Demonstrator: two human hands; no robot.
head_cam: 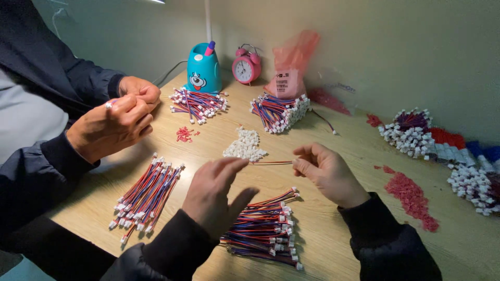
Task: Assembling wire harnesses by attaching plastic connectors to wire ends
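At the tabletop's left edge a co-worker's hands pinch something small. The left hand and right hand each pinch an end of a thin wire, held above the bundle of wires near the front edge

Thin red-and-dark wire lead, stretched level between two hands' fingers, above the wooden desk

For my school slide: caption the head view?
Left hand and right hand stretch a thin wire above wire bundles.
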